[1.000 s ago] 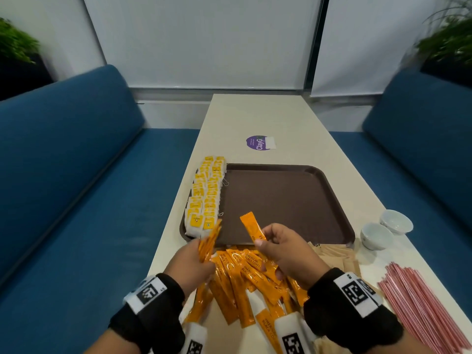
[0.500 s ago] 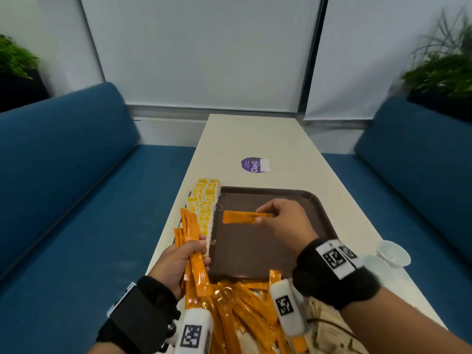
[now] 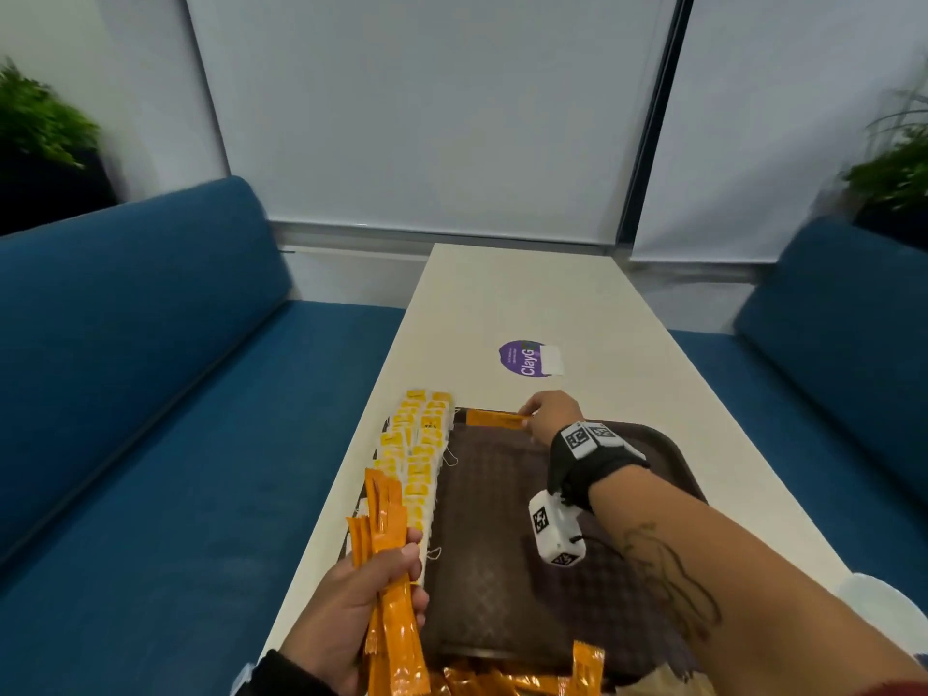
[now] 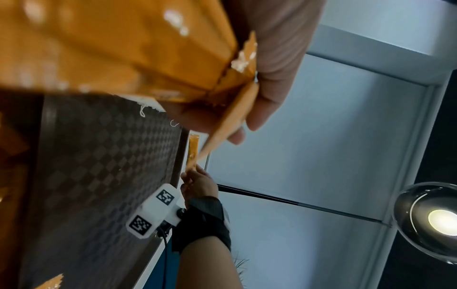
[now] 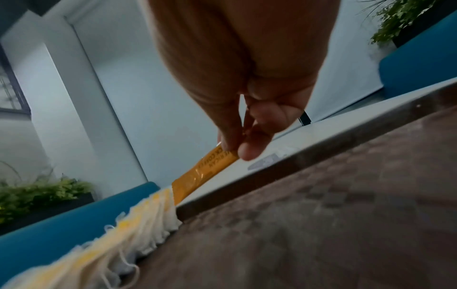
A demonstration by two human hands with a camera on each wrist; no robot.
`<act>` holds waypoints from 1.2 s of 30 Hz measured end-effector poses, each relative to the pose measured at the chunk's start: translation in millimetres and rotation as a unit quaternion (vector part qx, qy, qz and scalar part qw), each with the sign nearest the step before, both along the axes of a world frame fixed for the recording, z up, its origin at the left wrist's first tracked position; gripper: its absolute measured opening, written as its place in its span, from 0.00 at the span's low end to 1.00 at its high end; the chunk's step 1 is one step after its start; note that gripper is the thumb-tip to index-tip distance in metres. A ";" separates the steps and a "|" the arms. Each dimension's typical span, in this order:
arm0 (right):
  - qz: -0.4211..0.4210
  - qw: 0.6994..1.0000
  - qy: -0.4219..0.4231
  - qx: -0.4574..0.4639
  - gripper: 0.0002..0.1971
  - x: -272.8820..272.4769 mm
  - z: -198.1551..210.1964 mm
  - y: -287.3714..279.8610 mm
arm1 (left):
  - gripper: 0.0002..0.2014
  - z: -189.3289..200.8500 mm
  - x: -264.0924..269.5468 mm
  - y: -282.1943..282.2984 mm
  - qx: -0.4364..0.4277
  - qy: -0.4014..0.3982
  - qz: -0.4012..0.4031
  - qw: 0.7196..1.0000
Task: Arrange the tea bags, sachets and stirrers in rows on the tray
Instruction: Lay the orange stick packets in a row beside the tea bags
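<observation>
Reaching farther than half a second ago, the right hand (image 3: 550, 413) is pinching one orange sachet (image 3: 494, 419) over the tray (image 3: 673, 457) far edge, beginning a sachet row; the left hand (image 3: 359, 595) is gripping spare sachets (image 3: 384, 514).

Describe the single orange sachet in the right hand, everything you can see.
The orange sachet is a slim, glossy foil-like stick with dark print. It lies crosswise at the far edge of the brown tray, one end beside the tea bags. The right hand pinches its other end between thumb and fingers.
</observation>
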State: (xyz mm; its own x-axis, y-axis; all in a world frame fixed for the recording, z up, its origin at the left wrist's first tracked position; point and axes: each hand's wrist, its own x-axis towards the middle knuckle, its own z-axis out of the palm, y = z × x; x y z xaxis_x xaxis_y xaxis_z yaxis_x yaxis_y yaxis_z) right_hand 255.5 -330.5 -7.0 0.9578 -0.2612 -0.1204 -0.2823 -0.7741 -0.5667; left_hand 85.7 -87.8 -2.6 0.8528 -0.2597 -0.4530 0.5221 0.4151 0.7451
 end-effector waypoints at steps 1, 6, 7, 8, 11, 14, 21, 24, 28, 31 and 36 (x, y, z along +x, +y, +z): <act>0.005 1.000 0.011 -0.006 0.09 5.6 -6.0 1.6 | 0.08 -1.3 1.1 1.6 0.001 0.005 -0.005 1.000; 0.010 0.999 0.033 -0.009 0.10 25.8 -20.9 -0.5 | 0.07 -2.7 4.2 6.9 -0.011 0.020 -0.015 1.000; 0.003 0.999 0.034 0.001 0.10 27.9 -22.2 -1.5 | 0.07 -2.7 4.3 7.0 -0.014 0.019 -0.015 1.000; -0.006 0.999 0.034 0.018 0.09 30.6 -24.1 -2.7 | 0.07 -3.5 4.8 7.1 -0.014 0.019 -0.015 1.000; -0.033 0.997 0.041 0.055 0.07 36.3 -28.0 -3.6 | 0.08 -6.4 6.7 6.8 -0.004 0.020 -0.021 1.000; -0.042 0.995 0.050 0.072 0.07 42.0 -29.8 -2.8 | 0.08 -9.7 8.0 6.1 0.009 0.023 -0.026 0.999; -0.040 0.997 0.055 0.024 0.08 52.3 -29.3 3.0 | 0.07 -11.5 9.2 5.1 0.012 0.031 -0.041 0.999; -0.039 0.998 0.048 -0.019 0.15 59.3 -36.6 1.9 | 0.07 -12.4 10.3 5.2 0.010 0.036 -0.042 0.998; -0.048 0.996 0.057 -0.050 0.13 59.7 -37.5 -0.8 | 0.07 -14.2 11.1 4.9 0.009 0.043 -0.041 0.998; -0.020 0.996 0.088 -0.023 0.05 57.1 -36.7 -6.2 | 0.07 -14.7 10.1 4.9 0.008 0.045 -0.042 0.998; -0.027 0.993 0.093 -0.063 0.14 59.5 -40.5 -6.7 | 0.07 -15.1 8.7 3.4 0.012 0.048 -0.043 0.998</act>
State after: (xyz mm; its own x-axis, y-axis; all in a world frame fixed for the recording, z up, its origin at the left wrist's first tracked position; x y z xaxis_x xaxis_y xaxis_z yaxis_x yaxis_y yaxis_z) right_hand 315.0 -337.2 -47.6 0.9061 -0.3356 -0.2576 -0.4163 -0.8160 -0.4011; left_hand 94.4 -84.4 -17.7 0.7801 -0.3178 -0.5389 0.6247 0.3479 0.6991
